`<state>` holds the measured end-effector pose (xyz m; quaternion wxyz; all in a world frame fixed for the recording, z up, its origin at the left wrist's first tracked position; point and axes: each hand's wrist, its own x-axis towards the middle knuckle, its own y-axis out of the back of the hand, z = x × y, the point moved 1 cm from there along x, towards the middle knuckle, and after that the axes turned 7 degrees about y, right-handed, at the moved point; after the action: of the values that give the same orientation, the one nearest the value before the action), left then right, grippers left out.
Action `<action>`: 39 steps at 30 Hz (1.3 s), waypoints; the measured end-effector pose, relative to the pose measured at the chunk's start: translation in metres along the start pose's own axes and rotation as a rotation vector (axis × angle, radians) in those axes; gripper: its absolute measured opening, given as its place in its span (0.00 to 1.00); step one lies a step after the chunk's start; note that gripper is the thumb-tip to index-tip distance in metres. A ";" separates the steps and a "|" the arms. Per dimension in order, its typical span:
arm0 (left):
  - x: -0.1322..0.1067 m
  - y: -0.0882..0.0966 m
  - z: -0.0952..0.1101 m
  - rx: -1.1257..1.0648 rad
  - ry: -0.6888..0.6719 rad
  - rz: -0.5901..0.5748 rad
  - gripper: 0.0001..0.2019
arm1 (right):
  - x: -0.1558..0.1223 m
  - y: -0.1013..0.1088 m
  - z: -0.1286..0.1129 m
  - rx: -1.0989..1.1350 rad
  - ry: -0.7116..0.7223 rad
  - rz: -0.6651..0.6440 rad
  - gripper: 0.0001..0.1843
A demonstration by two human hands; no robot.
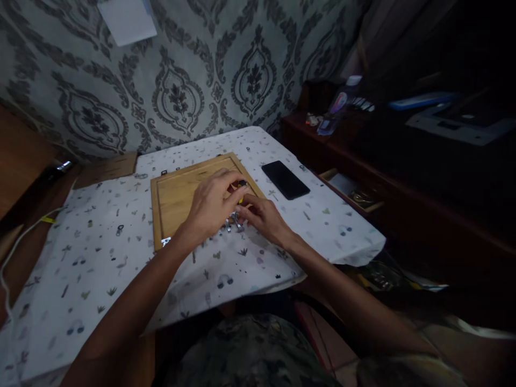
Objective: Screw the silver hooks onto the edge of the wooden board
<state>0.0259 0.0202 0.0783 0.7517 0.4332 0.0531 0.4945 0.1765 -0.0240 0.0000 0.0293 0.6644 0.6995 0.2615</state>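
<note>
A framed wooden cabinet door (177, 199) lies flat on the table, with a silver metal hinge (236, 222) at its near right corner. My left hand (213, 201) arches over that corner, fingers and thumb closed around a small yellow-and-black tool (242, 184). Most of the tool is hidden by the fingers, so its exact kind does not show. From the right, my right hand (264, 215) meets it, thumb and fingers pinched at the hinge just below the tool. Another metal fitting (165, 242) sits at the door's near left corner.
A black phone (285, 179) lies right of the door on the patterned white tablecloth (322, 226). Flattened cardboard (107, 169) rests at the back left. A clear bottle (336, 107) stands on the dark red cabinet to the right, above an open drawer (350, 191). A white cable (8, 258) hangs at left.
</note>
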 end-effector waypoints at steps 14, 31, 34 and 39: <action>0.004 0.002 -0.006 0.034 0.024 0.013 0.07 | -0.026 -0.020 0.018 -0.463 -0.144 -0.022 0.04; 0.001 -0.001 -0.003 0.092 -0.014 0.034 0.05 | -0.027 -0.021 0.035 -0.055 -0.131 0.008 0.19; 0.000 -0.001 -0.003 0.097 -0.013 0.035 0.05 | -0.027 -0.021 0.033 -0.037 -0.140 0.006 0.17; 0.000 -0.001 -0.001 0.109 -0.002 0.027 0.06 | -0.025 -0.020 0.030 0.005 -0.173 -0.003 0.19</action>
<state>0.0260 0.0202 0.0767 0.7202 0.4747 0.0733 0.5005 0.1724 -0.0375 -0.0419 0.0883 0.6836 0.6959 0.2015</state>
